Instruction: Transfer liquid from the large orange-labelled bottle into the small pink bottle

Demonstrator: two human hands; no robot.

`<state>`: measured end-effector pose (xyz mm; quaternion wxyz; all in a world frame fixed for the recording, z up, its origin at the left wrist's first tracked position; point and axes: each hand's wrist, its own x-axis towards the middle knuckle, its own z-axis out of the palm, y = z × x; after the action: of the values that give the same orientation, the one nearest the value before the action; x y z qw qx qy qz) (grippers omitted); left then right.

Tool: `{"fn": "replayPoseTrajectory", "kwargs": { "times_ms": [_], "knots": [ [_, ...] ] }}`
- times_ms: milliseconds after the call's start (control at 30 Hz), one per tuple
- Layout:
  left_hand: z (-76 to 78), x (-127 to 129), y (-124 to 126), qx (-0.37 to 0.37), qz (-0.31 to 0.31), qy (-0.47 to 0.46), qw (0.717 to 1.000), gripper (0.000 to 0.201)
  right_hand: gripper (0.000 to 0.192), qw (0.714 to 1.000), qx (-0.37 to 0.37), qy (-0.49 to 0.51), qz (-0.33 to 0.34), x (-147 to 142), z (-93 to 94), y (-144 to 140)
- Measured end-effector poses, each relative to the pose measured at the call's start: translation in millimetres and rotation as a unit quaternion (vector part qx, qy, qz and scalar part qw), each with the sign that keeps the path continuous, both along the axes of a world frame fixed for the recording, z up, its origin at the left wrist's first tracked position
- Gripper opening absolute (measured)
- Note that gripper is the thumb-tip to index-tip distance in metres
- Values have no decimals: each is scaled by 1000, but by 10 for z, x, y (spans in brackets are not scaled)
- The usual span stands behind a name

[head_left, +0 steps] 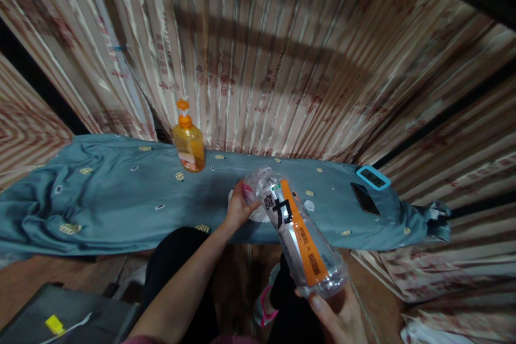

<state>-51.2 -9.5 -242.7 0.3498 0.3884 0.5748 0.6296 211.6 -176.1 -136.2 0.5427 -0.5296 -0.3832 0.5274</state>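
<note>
A clear plastic bottle with an orange and silver label lies tilted in mid-air in front of me, its neck toward the table. My right hand grips its base from below. At the neck end, my left hand closes its fingers around the top, with something white, perhaps a cloth or tissue, under or beside the hand. A small white cap lies on the blue cloth next to the bottle.
The blue patterned cloth covers a long low table. An orange pump bottle stands at its back. A dark phone and a blue-framed device lie at the right. Striped curtains hang behind. A dark box sits lower left.
</note>
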Motion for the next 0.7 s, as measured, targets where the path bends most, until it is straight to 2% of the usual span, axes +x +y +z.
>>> {"fn": "replayPoseTrajectory", "kwargs": {
  "times_ms": [467, 700],
  "knots": [
    [-95, -6, 26, -3, 7, 26, 1000, 88, 71, 1000, -5, 16, -7, 0, -1, -2],
    [-88, -7, 27, 9, -4, 28, 1000, 85, 71, 1000, -14, 22, -4, 10, -33, 2]
  ]
}}
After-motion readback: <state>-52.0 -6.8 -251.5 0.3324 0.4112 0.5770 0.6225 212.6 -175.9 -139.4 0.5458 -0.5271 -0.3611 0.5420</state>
